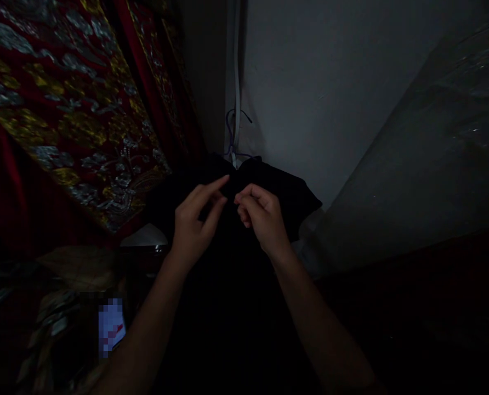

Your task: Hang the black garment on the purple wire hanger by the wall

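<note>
A black garment (285,184) with short sleeves hangs on a thin purple hanger (229,131) in front of me. My left hand (197,219) is over its upper front, thumb and index finger apart with a gap between them. Close beside it, my right hand (263,216) is closed in a pinch, its fingers curled. Whatever may be between those fingertips is too dark and small to make out. The garment's lower part is lost in darkness.
At the left hangs a red cloth (84,109) with gold and silver embroidery. A pale wall (310,71) stands behind, with a white cable or pipe (237,66) running down it. Clear plastic sheeting (445,131) covers the right side. A blurred-out lit screen (111,326) glows at lower left.
</note>
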{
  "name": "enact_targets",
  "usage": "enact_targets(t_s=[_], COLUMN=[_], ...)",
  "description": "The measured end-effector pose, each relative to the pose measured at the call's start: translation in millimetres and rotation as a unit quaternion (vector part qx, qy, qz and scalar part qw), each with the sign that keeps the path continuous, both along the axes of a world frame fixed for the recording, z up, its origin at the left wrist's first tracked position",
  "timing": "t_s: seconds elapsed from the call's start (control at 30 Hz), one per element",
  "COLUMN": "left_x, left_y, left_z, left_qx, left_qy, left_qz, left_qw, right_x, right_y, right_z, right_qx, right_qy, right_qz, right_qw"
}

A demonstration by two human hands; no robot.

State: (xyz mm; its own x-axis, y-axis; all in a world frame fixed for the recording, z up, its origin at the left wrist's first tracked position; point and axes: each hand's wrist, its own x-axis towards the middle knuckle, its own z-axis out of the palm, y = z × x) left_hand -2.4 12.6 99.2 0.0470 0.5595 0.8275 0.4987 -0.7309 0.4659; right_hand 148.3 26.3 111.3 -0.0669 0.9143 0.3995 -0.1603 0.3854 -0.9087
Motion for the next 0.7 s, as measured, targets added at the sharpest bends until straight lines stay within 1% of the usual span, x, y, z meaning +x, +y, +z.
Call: enact_targets(t_s=[0.03,0.07,0.1,0.2,0.27,0.3,0.37,0.43,0.47,0.5,0.53,0.57,0.6,0.63,0.67,0.7], left_x=[0.0,0.1,0.2,0.8,1.7,2.2,1.2,-6.1,-13.0,-22.3,-33.4,-45.5,-57.7,-68.8,-77.7,-83.4], left_y=[6.7,13.1,19.1,33.1,37.6,37.9,34.7,28.4,25.2,22.5,20.5,19.2,18.4,17.8,17.0,15.8], left_z=[10.0,15.7,17.5,9.3,3.6,3.4,10.0,23.3,30.1,35.6,38.6,38.2,33.8,25.1,12.2,-4.6], left_qx=[0.015,0.024,0.030,0.037,0.047,0.057,0.089,0.122,0.133,0.130,0.109,0.072,0.029,-0.019,-0.065,-0.100], left_qy=[0.036,0.067,0.090,0.137,0.159,0.163,0.140,0.069,0.013,-0.057,-0.152,-0.260,-0.365,-0.456,-0.519,-0.549], left_qz=[-0.009,-0.013,-0.010,0.022,0.036,0.038,0.051,0.091,0.122,0.148,0.156,0.146,0.122,0.088,0.057,0.038], left_qw=[0.999,0.997,0.995,0.990,0.985,0.984,0.985,0.986,0.984,0.979,0.970,0.952,0.923,0.885,0.850,0.829], right_x=[-0.3,-0.6,-0.9,-1.1,-1.7,-2.2,-3.2,-3.0,-2.2,-1.1,0.2,1.2,1.7,1.7,1.0,0.0], right_y=[0.6,1.8,3.6,13.5,23.2,28.7,39.3,46.4,47.1,45.1,40.3,32.5,22.0,9.4,-4.5,-18.6], right_z=[-1.7,-4.9,-9.5,-25.5,-33.5,-36.5,-42.2,-51.0,-57.4,-64.9,-73.4,-82.3,-91.3,-100.0,-108.0,-115.4], right_qx=[0.009,0.016,0.021,0.028,0.035,0.041,0.056,0.053,0.038,0.016,-0.010,-0.036,-0.058,-0.075,-0.089,-0.102], right_qy=[-0.002,-0.007,-0.015,-0.039,-0.042,-0.041,-0.046,-0.058,-0.061,-0.058,-0.048,-0.033,-0.017,-0.002,0.011,0.021], right_qz=[-0.009,-0.018,-0.026,-0.040,-0.042,-0.045,-0.067,-0.093,-0.096,-0.089,-0.075,-0.057,-0.041,-0.029,-0.017,-0.008], right_qw=[1.000,1.000,0.999,0.998,0.998,0.997,0.995,0.993,0.993,0.994,0.996,0.997,0.997,0.997,0.996,0.995])
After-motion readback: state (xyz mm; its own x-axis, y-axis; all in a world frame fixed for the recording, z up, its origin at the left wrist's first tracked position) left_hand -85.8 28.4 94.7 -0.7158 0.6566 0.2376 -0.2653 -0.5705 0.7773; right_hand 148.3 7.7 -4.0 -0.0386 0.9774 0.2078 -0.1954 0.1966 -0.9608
